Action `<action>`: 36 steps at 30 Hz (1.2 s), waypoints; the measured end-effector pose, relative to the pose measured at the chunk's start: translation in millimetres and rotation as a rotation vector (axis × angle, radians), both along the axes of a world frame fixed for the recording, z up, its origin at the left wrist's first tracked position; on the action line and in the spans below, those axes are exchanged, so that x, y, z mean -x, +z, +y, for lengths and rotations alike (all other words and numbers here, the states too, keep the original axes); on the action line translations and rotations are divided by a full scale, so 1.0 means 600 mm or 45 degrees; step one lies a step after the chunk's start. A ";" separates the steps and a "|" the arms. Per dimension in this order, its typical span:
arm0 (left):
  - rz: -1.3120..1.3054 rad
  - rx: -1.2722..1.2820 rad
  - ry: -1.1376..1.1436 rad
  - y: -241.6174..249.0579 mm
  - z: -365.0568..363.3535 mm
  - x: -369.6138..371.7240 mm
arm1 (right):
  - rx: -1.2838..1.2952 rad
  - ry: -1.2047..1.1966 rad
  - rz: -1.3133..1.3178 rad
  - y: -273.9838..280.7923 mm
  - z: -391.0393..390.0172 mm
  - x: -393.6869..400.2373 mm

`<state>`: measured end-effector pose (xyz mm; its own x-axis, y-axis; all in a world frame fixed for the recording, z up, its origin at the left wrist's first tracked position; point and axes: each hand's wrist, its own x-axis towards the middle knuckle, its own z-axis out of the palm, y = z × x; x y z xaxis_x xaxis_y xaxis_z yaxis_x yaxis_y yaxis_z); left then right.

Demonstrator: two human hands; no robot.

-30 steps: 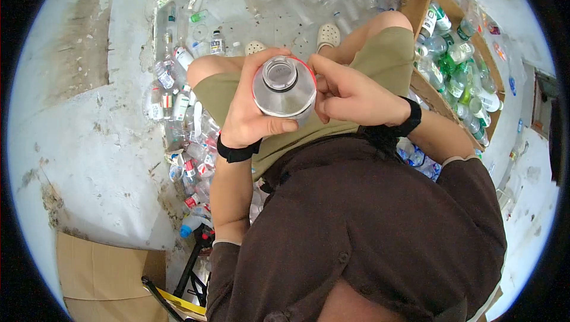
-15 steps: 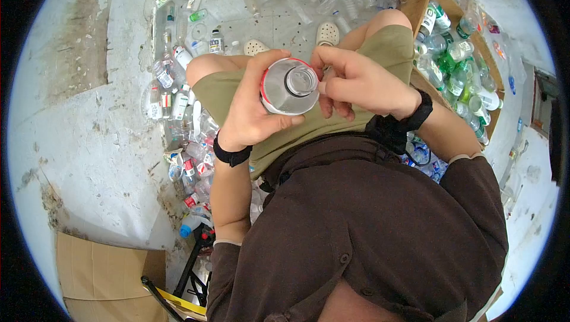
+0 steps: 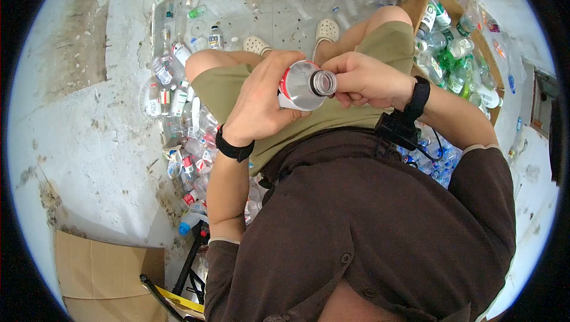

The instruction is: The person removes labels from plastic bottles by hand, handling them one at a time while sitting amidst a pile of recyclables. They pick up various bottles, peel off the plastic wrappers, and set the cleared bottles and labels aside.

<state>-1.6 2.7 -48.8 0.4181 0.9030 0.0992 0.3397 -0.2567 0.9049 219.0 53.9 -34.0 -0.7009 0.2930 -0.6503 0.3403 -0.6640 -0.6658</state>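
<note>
My left hand [image 3: 261, 99] is wrapped round the body of a clear plastic bottle [image 3: 303, 89] with a red and white label. The bottle is tilted, with its uncapped mouth toward me and to the right. A dark ring [image 3: 320, 84] circles the neck just below the threads. Against the neck, the bent fingers and thumb of my right hand [image 3: 371, 81] are pressed together. Whether they pinch the ring itself is hard to tell. Both hands are above my lap, over the olive shorts [image 3: 222, 87].
A wooden crate [image 3: 418, 2] at the right holds several green and clear bottles. Loose bottles lie along the left and far floor. Blue-tinted bottles [image 3: 436, 167] are beside my right hip. A cardboard sheet [image 3: 107, 268] and a black and yellow frame [image 3: 178, 301] stand at lower left.
The bottle has moved slightly right and tipped, so its mouth now points more to the right. My right fingers have closed in against the neck, and the right wrist has rolled.
</note>
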 end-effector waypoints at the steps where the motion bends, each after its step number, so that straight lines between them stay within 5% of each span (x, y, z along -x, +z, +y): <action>1: -0.001 0.004 0.001 -0.005 -0.002 0.001 | -0.005 -0.070 0.011 0.001 -0.005 0.004; 4: 0.005 0.082 -0.055 -0.018 -0.007 0.002 | 0.010 -0.133 0.063 0.001 -0.011 0.009; 6: -0.426 0.209 0.028 -0.019 -0.008 -0.005 | 0.032 -0.125 0.100 0.006 -0.015 0.014; 9: -0.594 0.275 0.032 -0.012 -0.003 0.002 | -0.076 -0.268 0.149 0.025 -0.010 0.015; 16: -0.714 0.260 -0.011 -0.018 -0.005 0.004 | -0.103 0.028 0.160 0.055 0.010 0.006; 24: -0.176 0.048 -0.028 -0.002 -0.008 0.018 | -0.020 -0.007 0.096 0.038 0.001 0.007; 36: 0.047 -0.103 0.066 -0.005 -0.005 -0.009 | -0.115 -0.113 -0.051 0.011 -0.009 0.004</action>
<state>3.8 -0.4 -52.0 0.3761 0.9130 0.1582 0.3871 -0.3099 0.8684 216.5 48.3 -27.6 -0.6436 0.4114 -0.6454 0.3102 -0.6306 -0.7114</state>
